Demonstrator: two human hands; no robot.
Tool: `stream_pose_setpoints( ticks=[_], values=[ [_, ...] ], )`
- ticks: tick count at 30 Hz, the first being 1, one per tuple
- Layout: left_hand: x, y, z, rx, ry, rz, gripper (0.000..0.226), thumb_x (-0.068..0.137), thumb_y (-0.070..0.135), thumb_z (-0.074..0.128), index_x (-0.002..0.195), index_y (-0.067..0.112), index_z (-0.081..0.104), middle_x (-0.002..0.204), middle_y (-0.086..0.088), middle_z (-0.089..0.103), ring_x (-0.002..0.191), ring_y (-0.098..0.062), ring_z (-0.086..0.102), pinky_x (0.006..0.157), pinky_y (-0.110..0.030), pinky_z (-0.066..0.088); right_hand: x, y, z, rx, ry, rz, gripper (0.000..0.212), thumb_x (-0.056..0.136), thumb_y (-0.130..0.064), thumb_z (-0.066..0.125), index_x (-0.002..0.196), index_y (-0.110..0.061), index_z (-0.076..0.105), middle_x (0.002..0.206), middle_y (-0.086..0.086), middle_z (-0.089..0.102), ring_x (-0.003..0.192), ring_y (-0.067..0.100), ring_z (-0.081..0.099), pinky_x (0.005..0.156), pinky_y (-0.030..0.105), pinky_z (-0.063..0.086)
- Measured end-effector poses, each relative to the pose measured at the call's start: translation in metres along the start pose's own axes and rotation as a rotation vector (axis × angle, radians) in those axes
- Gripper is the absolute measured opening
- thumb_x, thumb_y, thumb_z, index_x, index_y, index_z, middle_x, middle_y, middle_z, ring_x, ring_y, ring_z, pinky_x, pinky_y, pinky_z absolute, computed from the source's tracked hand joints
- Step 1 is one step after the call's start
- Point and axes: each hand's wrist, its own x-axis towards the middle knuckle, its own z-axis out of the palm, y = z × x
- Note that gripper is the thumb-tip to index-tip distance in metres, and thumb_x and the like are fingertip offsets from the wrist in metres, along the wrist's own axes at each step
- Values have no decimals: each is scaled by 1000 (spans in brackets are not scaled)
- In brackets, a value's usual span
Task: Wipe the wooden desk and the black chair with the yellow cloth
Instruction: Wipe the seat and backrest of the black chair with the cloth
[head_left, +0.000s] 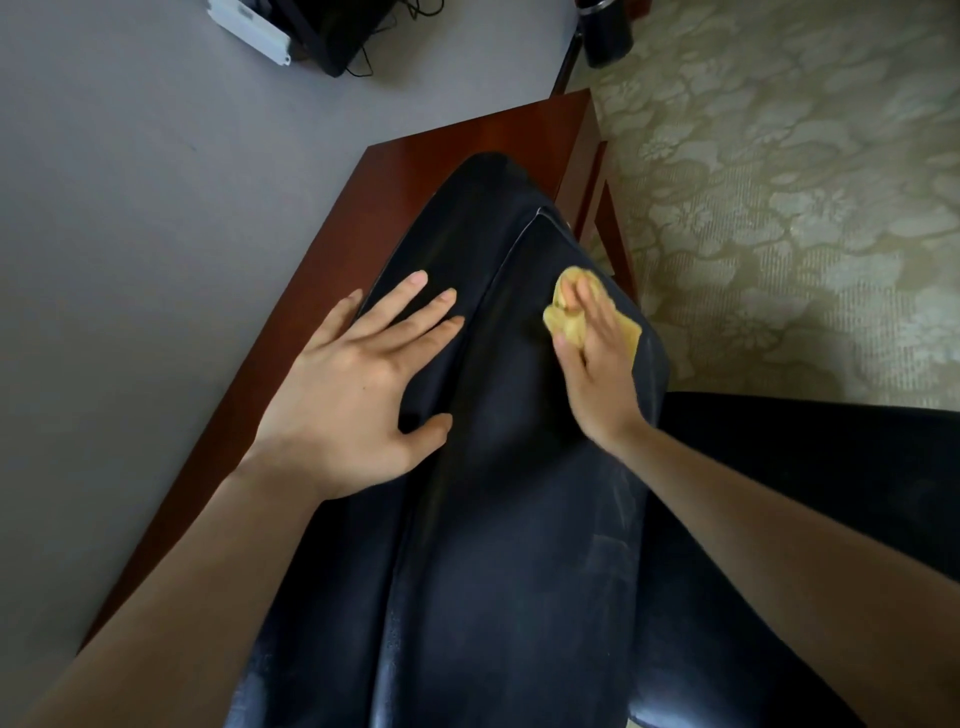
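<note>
Straight-fingered, the right hand (597, 374) presses the yellow cloth (563, 322) at the black chair's (519, 519) far right corner, while the left hand (353, 395) lies flat alongside.

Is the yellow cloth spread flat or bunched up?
Bunched up: the yellow cloth sits crumpled under the right hand on the black chair.

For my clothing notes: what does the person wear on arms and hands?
Nothing shows. The left hand and right hand are bare, with no gloves, rings or watch. The left forearm and right forearm are bare up to the picture's edge; no sleeve is in view.
</note>
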Motion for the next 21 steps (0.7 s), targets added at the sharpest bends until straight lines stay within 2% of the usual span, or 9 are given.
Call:
stream_pose_setpoints(
  ticks=[2, 5, 8, 10, 12, 14, 16, 18, 21],
  values=[
    [0, -1, 0, -4, 2, -1, 73, 80, 55, 38, 143, 18, 44, 153, 7, 31, 146, -10, 10, 116, -47, 20, 25, 0, 0, -1, 44, 63, 51, 101, -22, 39, 146, -25, 17, 156, 2, 20, 146, 18, 8, 117, 27, 2],
    [1, -3, 0, -7, 6, 5, 73, 80, 56, 38, 142, 18, 45, 153, 7, 32, 146, -11, 11, 116, -47, 20, 57, 4, -2, -35, 84, 212, 51, 101, -33, 34, 148, -17, 28, 155, 3, 28, 146, 26, 11, 117, 33, 5],
    [4, -3, 0, -12, 10, 11, 73, 79, 55, 38, 141, 17, 46, 152, 6, 33, 146, -11, 12, 116, -48, 19, 75, 1, -6, -7, 105, 395, 49, 101, -39, 32, 144, -17, 37, 142, 6, 46, 136, 26, 33, 114, 41, 20],
    [4, -3, 1, -25, 16, 3, 74, 79, 55, 38, 141, 17, 46, 152, 7, 33, 146, -9, 11, 117, -47, 18, 75, -1, -4, 1, 154, 392, 46, 101, -38, 33, 137, -13, 47, 129, 7, 57, 124, 26, 47, 108, 41, 30],
    [3, -3, 2, -43, 26, -8, 74, 79, 56, 38, 141, 18, 46, 152, 9, 32, 146, -8, 10, 117, -46, 16, 69, -1, 0, 8, 219, 333, 48, 98, -41, 33, 131, -11, 52, 124, 6, 60, 120, 25, 50, 106, 42, 33],
    [4, -3, 2, -53, 32, -8, 74, 79, 56, 37, 142, 18, 45, 152, 10, 31, 146, -6, 10, 117, -46, 16, 52, -1, 5, 24, 264, 266, 55, 93, -42, 33, 135, -11, 49, 132, 4, 55, 126, 23, 46, 109, 43, 30],
    [5, -4, 2, -56, 38, -8, 73, 79, 55, 37, 141, 18, 46, 152, 10, 32, 145, -7, 11, 117, -46, 17, 23, -2, 15, 32, 277, 203, 53, 94, -34, 36, 142, -12, 42, 146, 2, 44, 137, 21, 34, 115, 42, 21],
    [5, -4, 3, -51, 44, -11, 72, 79, 55, 37, 140, 17, 47, 151, 9, 33, 145, -7, 12, 117, -46, 17, -16, -6, 24, 43, 234, 149, 52, 96, -32, 35, 146, -18, 36, 152, 0, 34, 143, 17, 23, 118, 39, 14],
    [5, -4, 3, -55, 46, -17, 72, 79, 55, 38, 140, 17, 47, 151, 9, 33, 145, -7, 13, 117, -46, 17, -77, -11, 32, 50, 154, 77, 50, 97, -33, 33, 146, -29, 26, 155, -9, 24, 145, 12, 17, 119, 35, 9]
  ],
)
